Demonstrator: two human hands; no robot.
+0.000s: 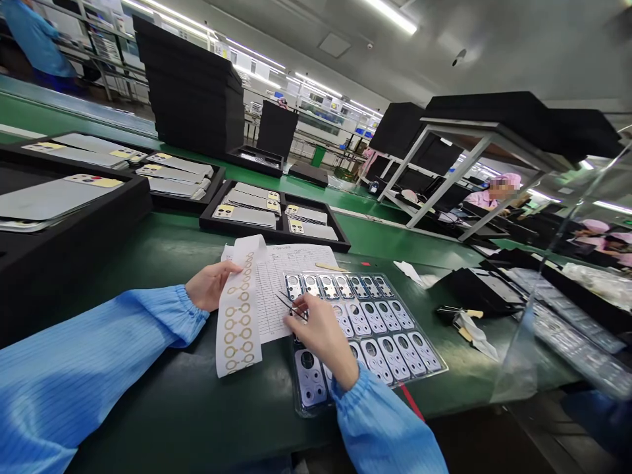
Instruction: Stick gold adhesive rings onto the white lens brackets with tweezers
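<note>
Left hand [210, 286] pinches ring-sticker sheet [241, 322]; right hand [320, 329] grips tweezers [287, 303]
Sheet's long axis runs near-to-far; tweezers point far-left; their rear hidden in hand

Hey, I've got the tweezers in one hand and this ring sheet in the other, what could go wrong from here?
The pointed tweezers in your right hand might snag or tear the ring sheet if they slip sideways.

Your left hand grips that sheet near one edge, so its loose lower end could swing or curl.

Your right cuff is close over the tray, so it might knock the pale plates.
</note>
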